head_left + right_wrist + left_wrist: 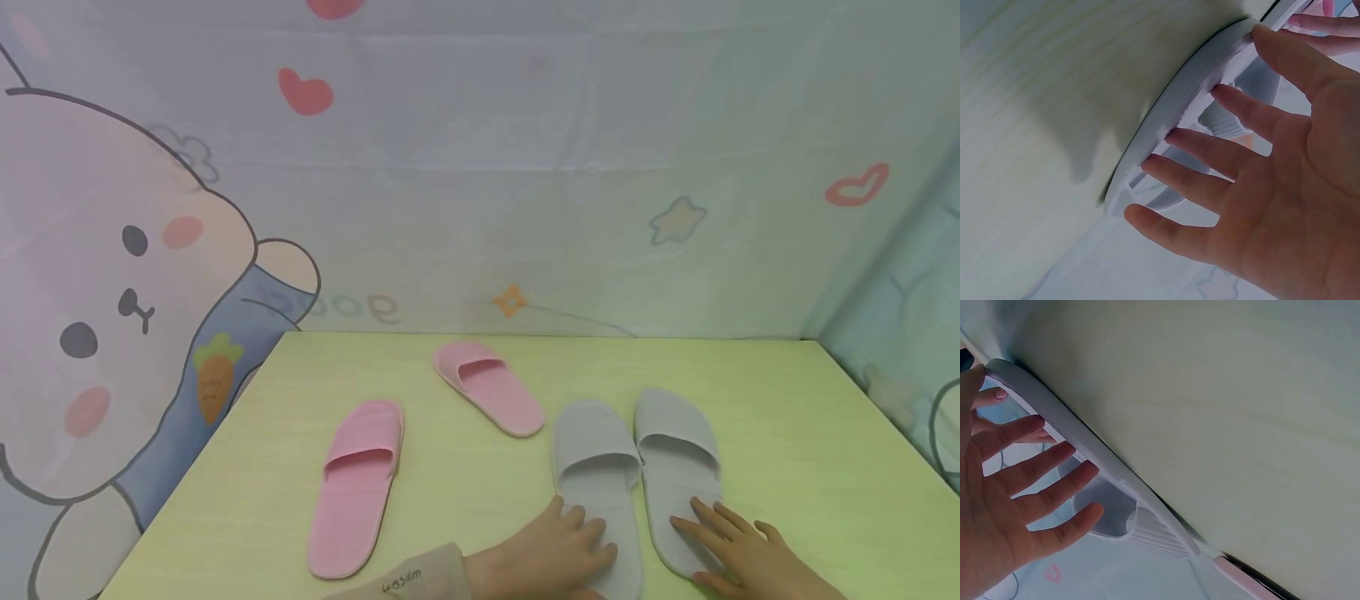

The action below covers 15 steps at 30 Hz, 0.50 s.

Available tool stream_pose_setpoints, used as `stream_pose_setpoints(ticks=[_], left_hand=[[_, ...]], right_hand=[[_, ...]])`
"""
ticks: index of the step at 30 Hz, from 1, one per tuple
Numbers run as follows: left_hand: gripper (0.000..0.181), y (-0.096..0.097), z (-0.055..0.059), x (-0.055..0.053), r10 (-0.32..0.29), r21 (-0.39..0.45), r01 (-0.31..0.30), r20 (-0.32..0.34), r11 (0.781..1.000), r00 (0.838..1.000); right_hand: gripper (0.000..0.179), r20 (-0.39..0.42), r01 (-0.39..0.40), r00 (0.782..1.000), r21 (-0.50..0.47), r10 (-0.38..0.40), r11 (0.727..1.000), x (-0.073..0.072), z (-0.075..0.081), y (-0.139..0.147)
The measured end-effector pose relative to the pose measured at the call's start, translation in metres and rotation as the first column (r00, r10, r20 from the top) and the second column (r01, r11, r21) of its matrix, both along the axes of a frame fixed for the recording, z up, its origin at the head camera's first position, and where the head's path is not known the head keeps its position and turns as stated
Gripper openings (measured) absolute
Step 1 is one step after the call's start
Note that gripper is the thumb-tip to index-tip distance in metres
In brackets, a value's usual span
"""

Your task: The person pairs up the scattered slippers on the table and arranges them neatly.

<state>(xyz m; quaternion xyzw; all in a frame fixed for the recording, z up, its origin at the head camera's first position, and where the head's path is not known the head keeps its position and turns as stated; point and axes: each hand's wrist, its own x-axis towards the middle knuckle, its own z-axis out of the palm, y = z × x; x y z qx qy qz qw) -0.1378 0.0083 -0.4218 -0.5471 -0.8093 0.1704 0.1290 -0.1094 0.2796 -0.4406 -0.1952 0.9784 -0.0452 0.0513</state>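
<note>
Two light grey slippers lie side by side at the front right of the table, toes pointing away. Over the heel part of the left grey slipper (592, 433) is my left hand (562, 546), with its fingers spread. My right hand (753, 554) has its fingers out over the heel part of the right grey slipper (675, 417). In the left wrist view, the fingers of the left hand (1022, 500) reach along the sole's edge. The right wrist view has the right hand (1272, 162) with straight fingertips at its slipper's edge.
One pink slipper (356, 500) lies on the left of the pale yellow-green table (247, 467), toe away. Another pink slipper (506, 396) lies slanted near the back, its toe to the upper left. A printed cloth (487, 167) hangs behind the table.
</note>
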Motion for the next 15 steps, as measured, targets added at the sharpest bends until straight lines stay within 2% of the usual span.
stream_pose_setpoints(ticks=[6,11,15], left_hand=[[0.044,0.001,-0.002,-0.003,0.016,0.04,-0.016,0.016,0.999,1.0],[0.041,0.001,-0.006,-0.007,0.018,0.094,-0.013,-0.061,0.996,0.998],[0.041,0.002,-0.007,-0.011,0.039,0.116,-0.029,-0.09,0.993,0.995]], right_hand=[[0.058,0.001,0.006,1.0,0.0,-0.006,1.0,-0.002,-0.001,0.0],[0.057,-0.031,-0.005,1.0,0.005,0.005,1.0,-0.006,-0.002,0.002],[0.054,-0.118,-0.034,0.992,0.014,0.035,0.999,-0.01,-0.003,0.001]])
